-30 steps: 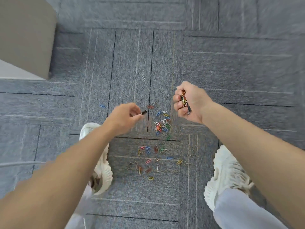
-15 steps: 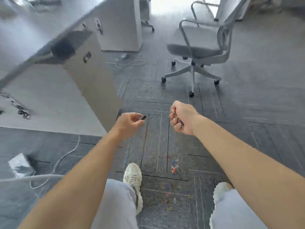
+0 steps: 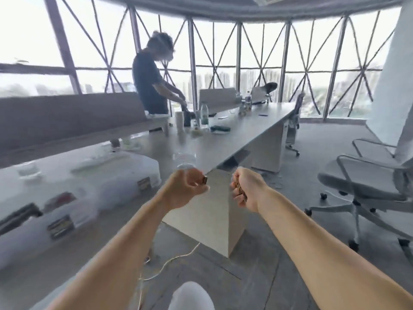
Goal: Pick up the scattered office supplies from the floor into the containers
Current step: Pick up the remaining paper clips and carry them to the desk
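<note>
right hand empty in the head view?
No, the right hand has its fingers curled round a bunch of paper clips that show between them.

a small dark clip sticks out of the pinch of the left hand. a bunch of coloured paper clips shows inside the curled right hand. clear plastic containers sit blurred on the desk at left.
</note>
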